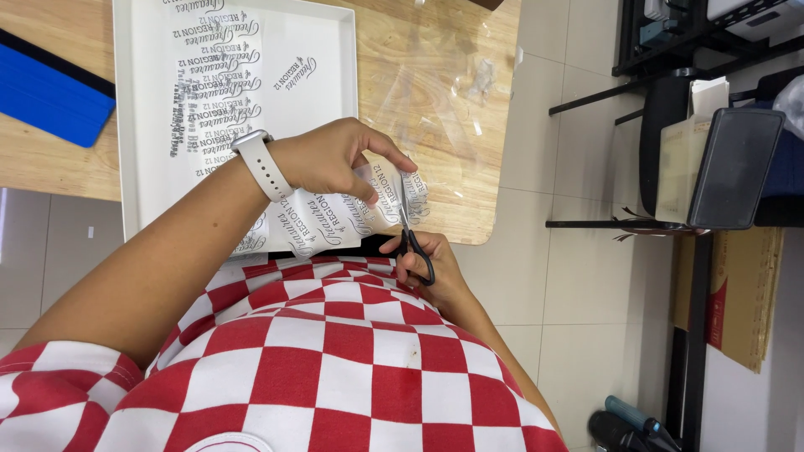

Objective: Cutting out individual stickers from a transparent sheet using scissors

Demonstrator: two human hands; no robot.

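A person in a red-and-white checked shirt (pixel 335 360) cuts a printed film (pixel 335 222) at the near edge of a wooden table (pixel 452 125). The left hand (pixel 331 159), a white watch (pixel 261 165) on its wrist, pinches the film's free end between thumb and fingers and lifts it clear of the table. The right hand (pixel 427 264) is closed through the black handles of the scissors (pixel 408 230), whose blades point away from the body and bite into the film just beside the left fingertips. The film trails back toward a white tray (pixel 322 67) that holds a second printed sheet (pixel 213 75); clear scraps (pixel 444 84) lie on the wood beyond, and a blue squeegee (pixel 50 92) rests at the table's far left. The main risk, judged from this grip, is how close blade and fingers are: a cut pushed a little too far could nick the left thumb or forefinger. The film is thin, and only one end is seen held, so it may buckle or slide between the blades, sending the cut into the printed lettering. Any piece cut free beyond the left hand's pinch hangs past the table edge and could drop to the tiled floor (pixel 536 318).
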